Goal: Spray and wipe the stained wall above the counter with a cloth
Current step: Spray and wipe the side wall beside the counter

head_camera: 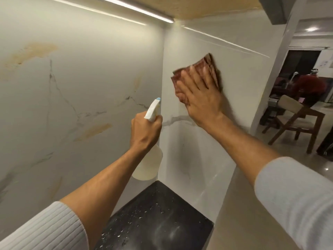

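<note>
My right hand [200, 98] lies flat with spread fingers on a reddish-brown cloth [207, 66], pressing it against the white side wall [234, 73] right of the corner. My left hand [145, 131] grips the neck of a white spray bottle [149, 165], its blue-tipped nozzle pointing up near the corner. The marble-look back wall [81, 78] on the left carries yellowish-brown stains at upper left [34, 51], at mid height [93, 131] and near the corner [137, 82]. The black speckled counter [155, 219] lies below, dotted with droplets.
A lit strip light [111, 9] runs under the cabinet overhead. Past the side wall's edge on the right, a room opens with a wooden chair [295, 121], a table and a person in red [310, 87] in the distance.
</note>
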